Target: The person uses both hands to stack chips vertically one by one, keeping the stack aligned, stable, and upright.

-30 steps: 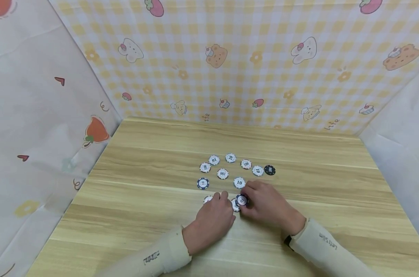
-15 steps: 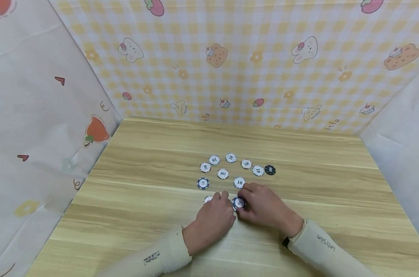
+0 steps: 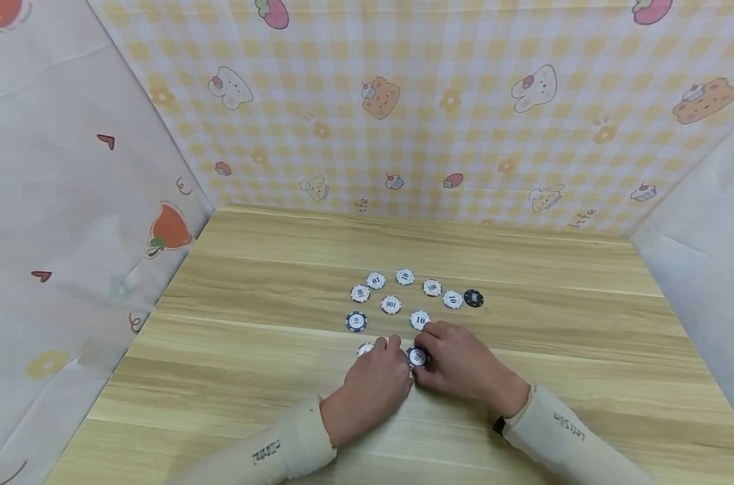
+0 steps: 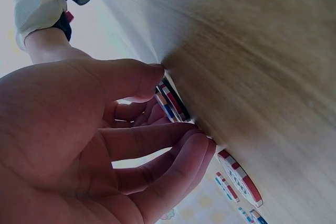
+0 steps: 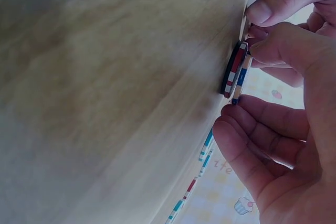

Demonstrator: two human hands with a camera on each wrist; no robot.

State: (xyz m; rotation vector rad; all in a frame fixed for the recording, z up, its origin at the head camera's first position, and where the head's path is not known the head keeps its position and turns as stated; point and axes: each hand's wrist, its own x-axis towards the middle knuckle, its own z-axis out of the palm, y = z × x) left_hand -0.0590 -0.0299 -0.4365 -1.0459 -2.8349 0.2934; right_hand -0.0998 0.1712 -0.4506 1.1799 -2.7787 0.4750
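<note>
A short stack of poker chips (image 5: 232, 72) lies flat on the table between both hands: black at the bottom, red-and-white above it, and a blue-and-white poker chip (image 3: 416, 357) on top. My left hand (image 3: 375, 377) holds the stack's edge between thumb and fingers, as the left wrist view shows. From the other side my right hand (image 3: 464, 360) pinches the top blue-and-white chip by its rim, seen in the right wrist view. A white chip (image 3: 364, 349) shows partly behind the left knuckles. In the left wrist view, a red-and-white chip (image 4: 240, 178) lies just past the left fingertips.
Several loose chips lie farther back on the wooden table (image 3: 251, 296). Among them are a blue-rimmed chip (image 3: 356, 321) at left, a white 10 chip (image 3: 420, 320) near the right fingers, and a black chip (image 3: 474, 298) at right. A patterned cloth wall (image 3: 403, 135) stands behind.
My right hand has shifted slightly left, bringing the blue-and-white chip over the white-faced chip, which it now covers. The left hand has stayed in place.
</note>
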